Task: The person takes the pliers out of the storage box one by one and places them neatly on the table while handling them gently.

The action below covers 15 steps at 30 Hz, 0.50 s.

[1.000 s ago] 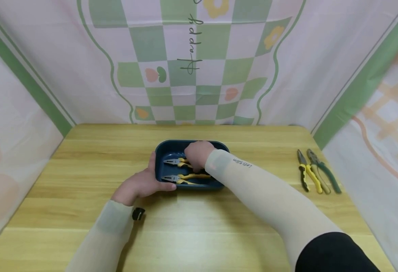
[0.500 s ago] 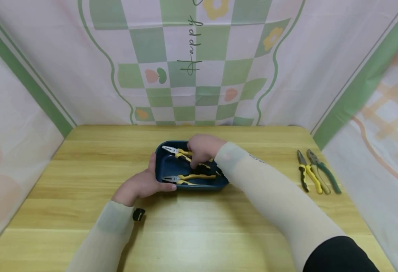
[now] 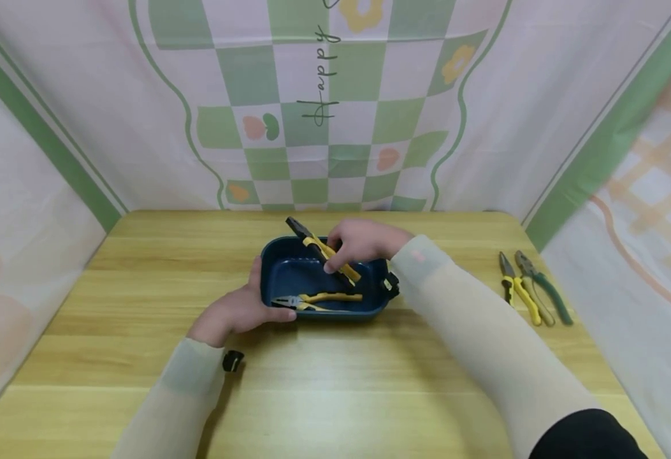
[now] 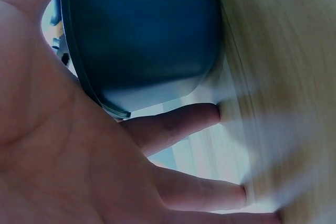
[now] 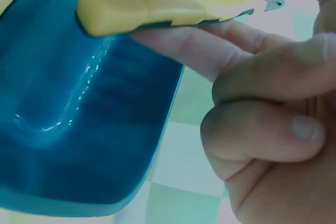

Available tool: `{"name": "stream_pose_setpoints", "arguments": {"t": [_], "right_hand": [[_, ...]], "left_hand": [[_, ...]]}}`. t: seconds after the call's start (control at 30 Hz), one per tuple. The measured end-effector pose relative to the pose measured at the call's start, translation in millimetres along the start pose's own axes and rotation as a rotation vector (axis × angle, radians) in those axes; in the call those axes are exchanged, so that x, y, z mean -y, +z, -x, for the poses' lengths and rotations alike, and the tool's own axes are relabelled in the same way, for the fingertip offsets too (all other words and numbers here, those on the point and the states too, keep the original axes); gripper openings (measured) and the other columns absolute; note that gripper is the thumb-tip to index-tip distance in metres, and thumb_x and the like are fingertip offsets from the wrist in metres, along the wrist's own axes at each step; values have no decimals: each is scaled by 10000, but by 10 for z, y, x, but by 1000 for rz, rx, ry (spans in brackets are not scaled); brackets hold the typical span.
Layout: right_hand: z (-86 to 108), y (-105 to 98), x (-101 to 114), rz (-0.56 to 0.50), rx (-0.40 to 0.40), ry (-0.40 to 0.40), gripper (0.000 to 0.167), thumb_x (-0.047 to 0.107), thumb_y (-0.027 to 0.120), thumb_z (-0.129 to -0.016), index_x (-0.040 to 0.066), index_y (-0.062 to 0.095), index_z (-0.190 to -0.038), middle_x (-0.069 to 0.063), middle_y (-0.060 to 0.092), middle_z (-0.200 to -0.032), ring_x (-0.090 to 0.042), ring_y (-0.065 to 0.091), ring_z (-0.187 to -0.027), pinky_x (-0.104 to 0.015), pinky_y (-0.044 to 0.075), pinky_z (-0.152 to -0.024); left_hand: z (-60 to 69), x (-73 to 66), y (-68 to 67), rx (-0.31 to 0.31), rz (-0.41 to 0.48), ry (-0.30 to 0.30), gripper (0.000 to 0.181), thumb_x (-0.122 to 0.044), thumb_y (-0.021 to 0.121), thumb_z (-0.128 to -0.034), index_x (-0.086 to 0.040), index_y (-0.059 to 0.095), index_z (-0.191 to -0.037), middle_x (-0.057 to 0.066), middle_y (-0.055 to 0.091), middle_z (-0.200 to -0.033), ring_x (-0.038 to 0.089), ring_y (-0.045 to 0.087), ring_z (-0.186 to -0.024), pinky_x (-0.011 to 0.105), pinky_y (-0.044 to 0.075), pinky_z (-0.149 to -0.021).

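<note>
My right hand pinches a pair of pliers over the far side of the dark blue tray. Dark jaws point up and to the far left, while the yellow-and-black handles slant down to the right. Close up in the right wrist view, a yellow handle lies across the fingers. A second pair of yellow-handled pliers lies along the tray's near side. My left hand rests against the tray's left end, its thumb on the near rim. In the left wrist view its fingers stretch out straight beside the tray wall.
Two more pliers lie side by side on the wooden table at the right: one yellow-and-black pair and one with a green handle. A patterned curtain hangs behind the table's back edge, with others at both sides.
The right hand has lifted the pliers from inside the tray, moving up and to the right, and their jaws now rise above the far rim. The left hand has kept its place.
</note>
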State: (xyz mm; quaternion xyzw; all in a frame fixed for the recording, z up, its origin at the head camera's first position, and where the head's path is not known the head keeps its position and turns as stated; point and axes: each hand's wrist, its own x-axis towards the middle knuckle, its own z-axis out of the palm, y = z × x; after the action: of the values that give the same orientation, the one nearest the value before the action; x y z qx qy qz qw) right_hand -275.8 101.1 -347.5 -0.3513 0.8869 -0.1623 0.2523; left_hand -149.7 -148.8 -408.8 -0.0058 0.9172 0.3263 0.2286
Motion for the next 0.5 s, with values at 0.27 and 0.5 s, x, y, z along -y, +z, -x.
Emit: {"name": "stream_pose_setpoints", "arguments": {"t": [0.27,0.5], "right_hand": [[143,-1,-201,-188,-60,-19,322,434,750,-854,129,682,-931,-15,576,-749,-173,461,-562,-343,407,-578],[303,-37,-421,-373,-94,29,321,408,747,-884,109,682,-983,28,431,-580,-131,308,-440,-289,314,-464]], "left_hand": [[-5,14,10,4,3,-1,1421,-714,759,-711,-136,-229,-1554,324,396,-1468,372,564,-1142,562,413,-976],[6,-7,-3,-2,-8,-9,1420,-716,759,-710,-148,-231,-1555,321,375,-1487,389,558,-1162,566,415,-976]]}}
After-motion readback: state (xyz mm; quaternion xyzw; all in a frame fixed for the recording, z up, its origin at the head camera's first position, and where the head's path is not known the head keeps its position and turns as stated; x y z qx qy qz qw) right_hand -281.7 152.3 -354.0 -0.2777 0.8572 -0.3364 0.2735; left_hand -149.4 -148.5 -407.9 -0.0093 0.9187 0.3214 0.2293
